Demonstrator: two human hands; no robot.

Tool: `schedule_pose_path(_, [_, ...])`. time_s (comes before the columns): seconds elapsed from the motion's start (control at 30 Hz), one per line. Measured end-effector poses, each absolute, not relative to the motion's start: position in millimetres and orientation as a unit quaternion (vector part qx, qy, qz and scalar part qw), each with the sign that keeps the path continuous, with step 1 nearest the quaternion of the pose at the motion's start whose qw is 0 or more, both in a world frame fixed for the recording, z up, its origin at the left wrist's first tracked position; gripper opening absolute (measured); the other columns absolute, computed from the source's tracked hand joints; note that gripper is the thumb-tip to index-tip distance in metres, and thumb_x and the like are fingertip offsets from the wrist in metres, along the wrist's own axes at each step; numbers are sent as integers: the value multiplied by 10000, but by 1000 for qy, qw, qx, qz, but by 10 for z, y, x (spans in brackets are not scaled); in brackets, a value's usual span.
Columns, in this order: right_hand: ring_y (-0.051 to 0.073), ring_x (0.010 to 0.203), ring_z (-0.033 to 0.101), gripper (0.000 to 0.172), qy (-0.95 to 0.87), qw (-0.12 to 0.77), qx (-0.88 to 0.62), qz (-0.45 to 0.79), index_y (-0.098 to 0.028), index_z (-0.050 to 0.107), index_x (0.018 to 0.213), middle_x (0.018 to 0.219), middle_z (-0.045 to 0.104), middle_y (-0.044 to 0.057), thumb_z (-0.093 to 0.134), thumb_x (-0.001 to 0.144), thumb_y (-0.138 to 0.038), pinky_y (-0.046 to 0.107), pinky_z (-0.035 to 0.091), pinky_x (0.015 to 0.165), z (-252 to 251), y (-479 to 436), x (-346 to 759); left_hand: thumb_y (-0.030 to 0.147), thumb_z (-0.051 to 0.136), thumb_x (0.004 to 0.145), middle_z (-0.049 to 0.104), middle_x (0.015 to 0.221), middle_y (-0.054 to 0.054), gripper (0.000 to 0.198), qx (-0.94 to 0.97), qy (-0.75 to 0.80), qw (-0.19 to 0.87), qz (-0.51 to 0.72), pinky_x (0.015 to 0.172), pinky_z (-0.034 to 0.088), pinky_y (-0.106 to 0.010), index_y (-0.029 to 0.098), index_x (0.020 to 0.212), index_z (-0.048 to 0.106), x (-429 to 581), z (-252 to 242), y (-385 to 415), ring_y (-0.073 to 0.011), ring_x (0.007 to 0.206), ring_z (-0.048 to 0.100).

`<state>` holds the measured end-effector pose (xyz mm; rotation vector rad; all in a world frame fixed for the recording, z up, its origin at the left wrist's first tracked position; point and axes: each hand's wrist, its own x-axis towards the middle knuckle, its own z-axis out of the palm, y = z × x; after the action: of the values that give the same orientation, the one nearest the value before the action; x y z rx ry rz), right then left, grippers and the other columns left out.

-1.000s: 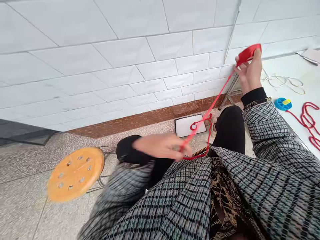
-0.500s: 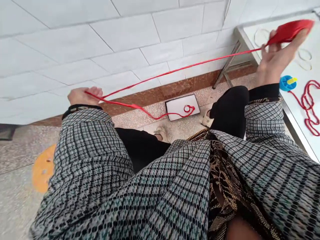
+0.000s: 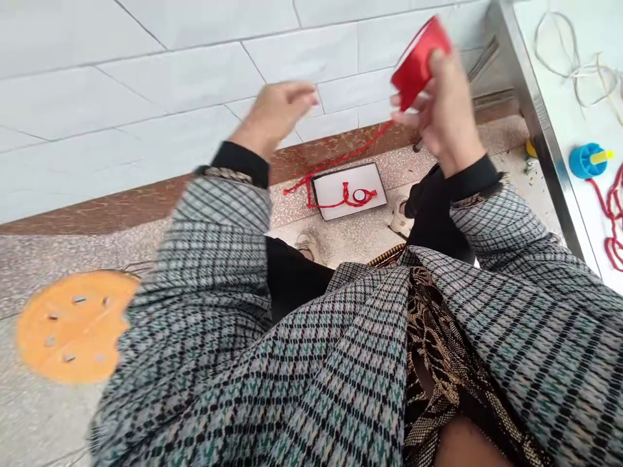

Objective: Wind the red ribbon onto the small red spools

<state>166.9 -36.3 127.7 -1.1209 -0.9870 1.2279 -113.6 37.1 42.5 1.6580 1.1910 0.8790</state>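
My right hand (image 3: 445,107) is closed around a spool of red ribbon (image 3: 421,61) with a pale edge, held up in front of the tiled wall. From it a narrow red strand (image 3: 348,155) slopes down to the left, ending loose near the floor. My left hand (image 3: 277,117) hovers to the left of the spool, blurred; its fingers are loosely curled, a gap shows by the thumb, and no ribbon is visible in it. Below, on a white tray with a dark rim (image 3: 341,175), lies a small white disc ringed in red (image 3: 359,196), with red ribbon around it.
A metal-edged white table (image 3: 549,97) stands at right, bearing a blue reel with a yellow handle (image 3: 587,161), dark red cord (image 3: 614,214) and pale wire loops (image 3: 577,71). An orange round stool (image 3: 78,327) is at left. The white tiled wall (image 3: 204,78) rises ahead.
My left hand has let go of the red strand and moved right and up. My right hand has come left with the spool. The taut strand has dropped and hangs slack.
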Motion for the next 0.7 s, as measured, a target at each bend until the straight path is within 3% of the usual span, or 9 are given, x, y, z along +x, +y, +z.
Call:
schedule_pose_path(0.03, [135, 722, 719, 577, -420, 558, -464, 545, -309, 465, 1272, 989, 726, -61, 636, 949, -756, 275, 667, 589, 1182, -346, 1484, 318, 389, 1092, 685, 1075, -14, 429, 659, 444, 474, 379, 1204, 371, -576, -43, 1188, 600, -890, 478, 287, -217, 1360, 658])
schedule_pose_path(0.13, [141, 696, 695, 504, -423, 529, -458, 576, -335, 501, 1321, 1020, 721, -34, 700, 932, -586, 258, 626, 527, 1055, -225, 1144, 179, 567, 992, 689, 1263, -52, 381, 548, 359, 578, 487, 1087, 564, -471, 140, 1371, 590, -395, 619, -45, -272, 1327, 721])
schedule_pose_path(0.23, [185, 832, 726, 523, -433, 515, -479, 564, -376, 518, 1344, 1060, 738, -7, 730, 901, -556, 249, 596, 528, 1042, -52, 995, 195, 706, 900, 684, 1285, -60, 339, 429, 396, 583, 566, 990, 633, -397, 235, 1224, 615, -343, 615, -271, -256, 1223, 748])
schedule_pose_path(0.4, [192, 932, 709, 628, -455, 501, -489, 551, -393, 541, 1385, 1130, 769, 14, 811, 844, -563, 285, 625, 681, 904, 119, 822, 297, 748, 884, 712, 1064, -39, 189, 362, 379, 628, 575, 871, 632, -332, 228, 1019, 635, -595, 516, -303, -134, 827, 712])
schedule_pose_path(0.6, [215, 1069, 715, 602, -496, 493, -496, 515, -387, 563, 1348, 1383, 728, 28, 830, 825, -519, 357, 654, 871, 760, 103, 781, 350, 841, 880, 677, 807, 9, 209, 365, 395, 611, 581, 739, 556, -258, 208, 885, 688, -528, 601, -290, -96, 705, 608])
schedule_pose_path(0.7, [203, 1075, 711, 596, -501, 484, -505, 510, -386, 564, 1355, 1341, 732, 26, 822, 833, -517, 341, 648, 885, 724, 94, 826, 268, 859, 858, 647, 754, 29, 219, 361, 414, 583, 598, 674, 506, -233, 200, 794, 661, -488, 618, -274, -79, 665, 551])
